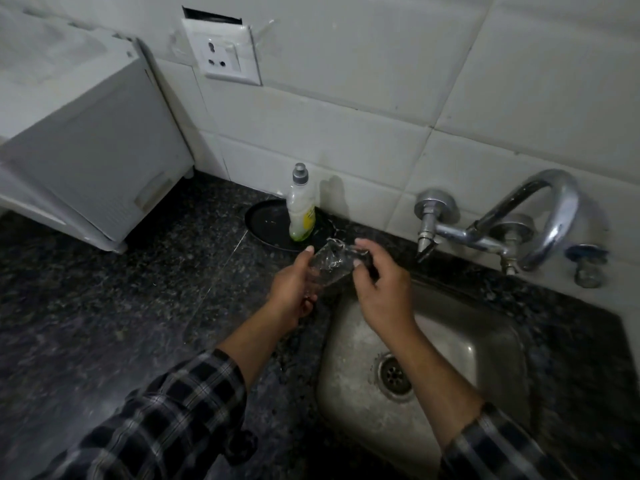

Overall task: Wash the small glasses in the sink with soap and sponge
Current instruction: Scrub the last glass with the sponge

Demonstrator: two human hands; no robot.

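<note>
Just above the steel sink [485, 334], far-left corner, left hand [294, 289] grips a clear tilted glass [332, 263]; right hand [379, 289] pinches its rim.

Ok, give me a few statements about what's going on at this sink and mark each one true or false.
1. Both hands hold the glass. True: the left hand and the right hand each have a grip on the glass.
2. The soap bottle lies in the sink. False: the soap bottle stands upright on a black plate on the counter.
3. The glass rests on the sink bottom. False: it is held up, above the left rim of the sink.
4. A wall socket is left of the tap. True: the wall socket is up and left of the tap.
</note>
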